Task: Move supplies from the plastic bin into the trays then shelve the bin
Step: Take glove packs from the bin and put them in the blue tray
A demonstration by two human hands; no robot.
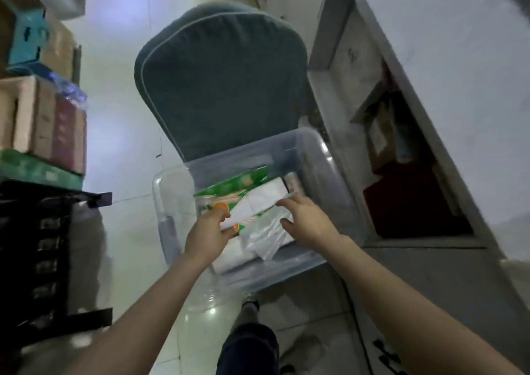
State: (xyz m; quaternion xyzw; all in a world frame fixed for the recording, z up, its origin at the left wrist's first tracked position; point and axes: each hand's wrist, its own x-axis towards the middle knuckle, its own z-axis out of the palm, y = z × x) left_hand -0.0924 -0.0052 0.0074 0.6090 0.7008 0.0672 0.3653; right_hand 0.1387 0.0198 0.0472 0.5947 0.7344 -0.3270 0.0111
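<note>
both my hands are in the bin, which sits on the chair: left hand pinching a white packet, right hand spread on a clear pouch. packets fill the bin, so i judge unloading barely begun, shelving still ahead.

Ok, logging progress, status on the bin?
Both hands in clear plastic bin on chair. Left hand on green packet, right hand on white packets. Nothing blocking.
</note>
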